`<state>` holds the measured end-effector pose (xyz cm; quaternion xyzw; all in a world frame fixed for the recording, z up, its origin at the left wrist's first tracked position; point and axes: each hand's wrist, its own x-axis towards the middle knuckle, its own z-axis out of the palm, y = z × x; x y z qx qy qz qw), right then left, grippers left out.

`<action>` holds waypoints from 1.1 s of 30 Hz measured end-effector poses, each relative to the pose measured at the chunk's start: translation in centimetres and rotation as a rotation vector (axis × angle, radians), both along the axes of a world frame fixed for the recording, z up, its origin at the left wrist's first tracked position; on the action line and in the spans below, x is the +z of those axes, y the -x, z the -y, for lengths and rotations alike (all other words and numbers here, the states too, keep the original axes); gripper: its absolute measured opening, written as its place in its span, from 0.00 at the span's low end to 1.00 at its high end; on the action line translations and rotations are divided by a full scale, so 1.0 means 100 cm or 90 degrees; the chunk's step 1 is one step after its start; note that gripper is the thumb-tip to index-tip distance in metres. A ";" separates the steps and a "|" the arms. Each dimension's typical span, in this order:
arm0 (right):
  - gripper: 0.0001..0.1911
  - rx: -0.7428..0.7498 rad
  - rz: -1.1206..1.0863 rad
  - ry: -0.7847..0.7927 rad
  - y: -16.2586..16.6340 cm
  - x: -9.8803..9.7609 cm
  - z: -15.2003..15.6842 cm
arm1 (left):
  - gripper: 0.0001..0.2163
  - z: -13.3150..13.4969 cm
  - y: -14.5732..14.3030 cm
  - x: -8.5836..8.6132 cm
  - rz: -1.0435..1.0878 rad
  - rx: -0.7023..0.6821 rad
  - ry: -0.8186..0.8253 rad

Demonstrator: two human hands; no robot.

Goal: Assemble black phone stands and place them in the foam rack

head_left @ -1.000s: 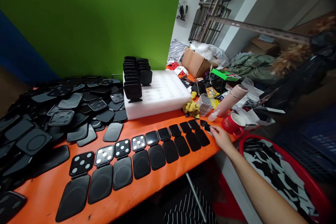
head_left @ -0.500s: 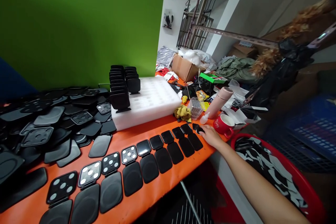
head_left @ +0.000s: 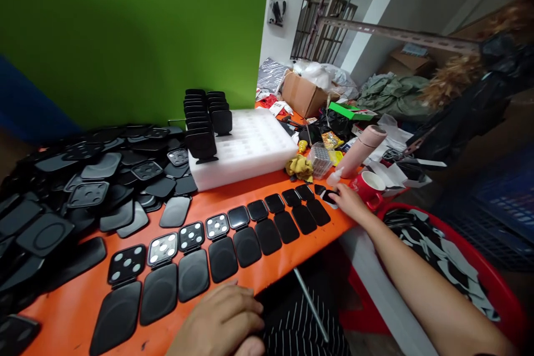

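Observation:
Hinged black flat pads [head_left: 223, 260], each a small square plate joined to a larger rounded panel, lie open in a row along the table's front edge. Some of the square plates show white dots [head_left: 192, 235]; others look plain black. My right hand [head_left: 349, 203] reaches to the right end of this row. Its fingers are pinched on a small dark flat piece [head_left: 329, 196] with a pale edge. Beside the near end of the row, my left hand [head_left: 221, 320] rests by the table edge, loosely bent, with nothing visible in it.
Loose black panels [head_left: 92, 194] are heaped at the left. A white foam block [head_left: 246, 150] holds upright black pieces [head_left: 201, 142]. On the right are a pink bottle [head_left: 362, 150], a red mug [head_left: 369, 189], a yellow cloth [head_left: 299, 168], and a red basin [head_left: 492, 272] of black and white scraps.
My left hand has come into view at the bottom. My right hand stays by the row's right end, where a pale edge now shows under its fingers. The camera view has shifted slightly.

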<state>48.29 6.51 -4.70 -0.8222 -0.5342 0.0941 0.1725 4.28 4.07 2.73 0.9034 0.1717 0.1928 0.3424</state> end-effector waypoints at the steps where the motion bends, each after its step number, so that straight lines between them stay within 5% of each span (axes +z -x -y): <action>1: 0.10 -0.001 -0.011 -0.002 0.004 0.003 0.002 | 0.07 -0.002 -0.001 -0.006 -0.033 0.022 -0.015; 6: 0.10 0.089 -0.209 -0.114 0.072 0.022 -0.008 | 0.10 -0.011 -0.003 -0.052 -0.112 0.233 -0.035; 11: 0.09 0.321 -0.369 -0.086 0.187 0.034 -0.048 | 0.15 -0.025 -0.010 -0.086 -0.135 0.221 -0.127; 16: 0.08 0.474 -0.373 0.029 0.256 0.015 -0.088 | 0.15 -0.028 -0.010 -0.100 -0.144 0.263 -0.152; 22: 0.06 0.555 -0.350 0.095 0.276 -0.010 -0.115 | 0.15 -0.026 -0.010 -0.094 -0.129 0.281 -0.121; 33: 0.06 0.599 -0.286 0.107 0.279 -0.018 -0.130 | 0.15 -0.028 -0.009 -0.094 -0.143 0.286 -0.098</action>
